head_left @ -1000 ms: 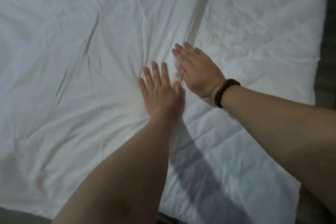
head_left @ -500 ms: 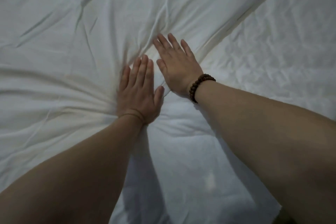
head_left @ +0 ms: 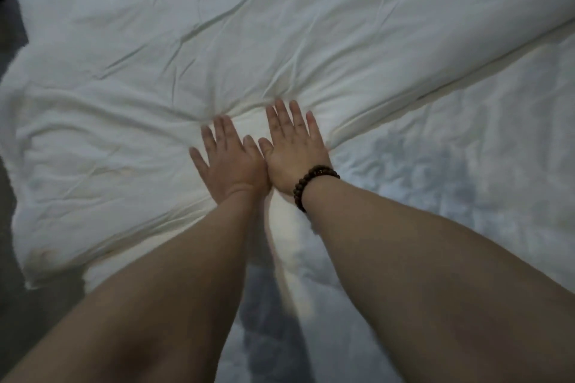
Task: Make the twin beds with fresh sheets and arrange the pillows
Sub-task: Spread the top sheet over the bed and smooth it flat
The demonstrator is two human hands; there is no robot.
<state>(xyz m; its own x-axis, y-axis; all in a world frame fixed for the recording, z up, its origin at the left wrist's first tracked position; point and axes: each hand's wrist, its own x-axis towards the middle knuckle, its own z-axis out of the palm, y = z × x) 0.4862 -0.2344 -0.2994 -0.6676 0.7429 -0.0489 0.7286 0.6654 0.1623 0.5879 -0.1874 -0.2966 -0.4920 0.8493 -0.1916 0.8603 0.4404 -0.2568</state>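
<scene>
A white, creased duvet (head_left: pixel 217 40) lies across the upper and left part of the bed, its folded edge running diagonally from the lower left to the upper right. My left hand (head_left: pixel 228 162) and my right hand (head_left: pixel 294 148) press flat on it side by side near that edge, fingers straight and spread. The fabric bunches into folds just beyond my fingertips. A dark bead bracelet (head_left: pixel 311 185) sits on my right wrist. Below and right of the duvet the white quilted mattress cover (head_left: pixel 451 180) is bare.
Dark floor (head_left: pixel 18 314) shows along the left side of the bed, beside the duvet's lower left corner (head_left: pixel 40 261). My two forearms cast a shadow over the mattress cover between them.
Both hands have slid forward over the duvet and come closer together, now side by side. The view has pulled back, so the duvet's left end and the floor show.
</scene>
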